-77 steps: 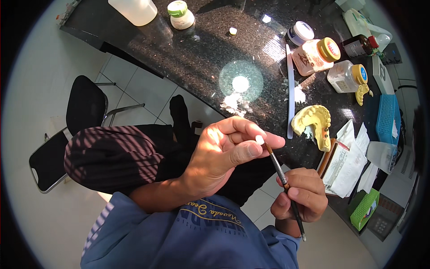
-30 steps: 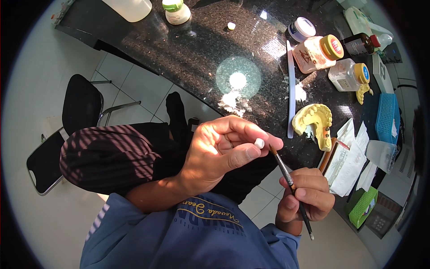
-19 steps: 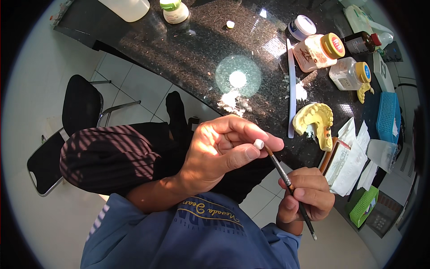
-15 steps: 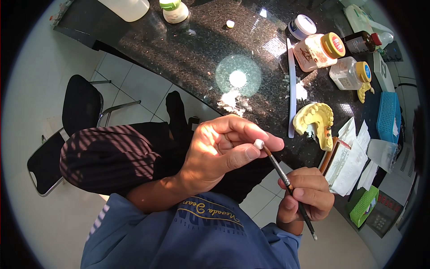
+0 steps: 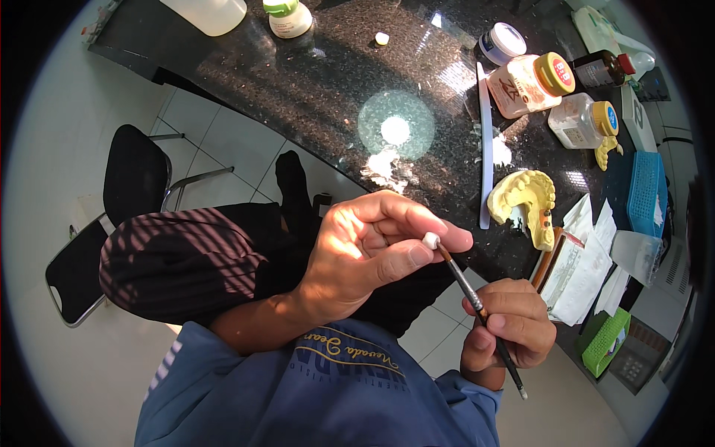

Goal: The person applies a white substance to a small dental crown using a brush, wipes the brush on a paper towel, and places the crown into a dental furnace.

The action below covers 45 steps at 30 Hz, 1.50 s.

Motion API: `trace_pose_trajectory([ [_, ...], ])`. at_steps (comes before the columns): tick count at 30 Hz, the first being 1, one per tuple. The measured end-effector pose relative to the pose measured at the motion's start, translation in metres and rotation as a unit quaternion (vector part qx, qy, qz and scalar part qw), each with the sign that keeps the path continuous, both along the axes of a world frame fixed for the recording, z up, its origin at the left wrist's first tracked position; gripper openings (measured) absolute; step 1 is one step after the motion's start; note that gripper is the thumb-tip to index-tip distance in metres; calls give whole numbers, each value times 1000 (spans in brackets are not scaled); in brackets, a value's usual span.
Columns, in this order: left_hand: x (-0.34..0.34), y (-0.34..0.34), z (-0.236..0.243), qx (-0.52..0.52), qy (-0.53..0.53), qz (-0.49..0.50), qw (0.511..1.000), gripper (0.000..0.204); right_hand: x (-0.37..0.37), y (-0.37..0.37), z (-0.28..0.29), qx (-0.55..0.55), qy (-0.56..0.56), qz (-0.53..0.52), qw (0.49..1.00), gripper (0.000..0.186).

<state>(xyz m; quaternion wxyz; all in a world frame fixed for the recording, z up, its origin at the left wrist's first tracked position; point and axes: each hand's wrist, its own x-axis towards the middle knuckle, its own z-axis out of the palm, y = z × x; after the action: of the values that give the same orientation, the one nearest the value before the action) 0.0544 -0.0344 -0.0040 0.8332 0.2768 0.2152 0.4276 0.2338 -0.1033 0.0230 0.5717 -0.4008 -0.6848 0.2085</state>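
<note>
My left hand (image 5: 365,253) is pinching a small white false tooth (image 5: 430,240). My right hand (image 5: 512,322) is gripping a thin paintbrush (image 5: 463,282), its tip pointing to eleven o'clock, right by the tooth. At the tooth's two o'clock, a yellow teeth model (image 5: 535,198) is sitting.

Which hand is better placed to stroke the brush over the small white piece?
The right hand, it seems: it grips the brush, whose tip is at the small white piece, while the left hand holds that piece.
</note>
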Motion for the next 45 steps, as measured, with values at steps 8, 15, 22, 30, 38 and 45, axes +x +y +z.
trace_pose_trajectory([
  [8, -2, 0, 1, 7, 2, 1, 1000, 16, -3, -6, -3, 5, 31, -30, 999, 32],
  [15, -3, 0, 2, 34, 19, 17, 999, 19, 3, -28, 41, -56, -156, -171, 971, 31],
  [22, -3, -3, 2, 85, 34, 52, 995, 20, 56, -44, 60, 11, -194, -525, 828, 17],
  [30, 2, -10, 4, 74, 12, 54, 996, 20, 79, -22, 58, -148, -236, -407, 870, 16],
  [38, 11, -9, 10, 127, 59, 56, 989, 16, 70, -49, 56, -83, -223, -426, 873, 32],
  [45, 18, -12, 13, 223, 94, 76, 967, 15, 61, -55, 43, -186, -432, -388, 793, 28],
])
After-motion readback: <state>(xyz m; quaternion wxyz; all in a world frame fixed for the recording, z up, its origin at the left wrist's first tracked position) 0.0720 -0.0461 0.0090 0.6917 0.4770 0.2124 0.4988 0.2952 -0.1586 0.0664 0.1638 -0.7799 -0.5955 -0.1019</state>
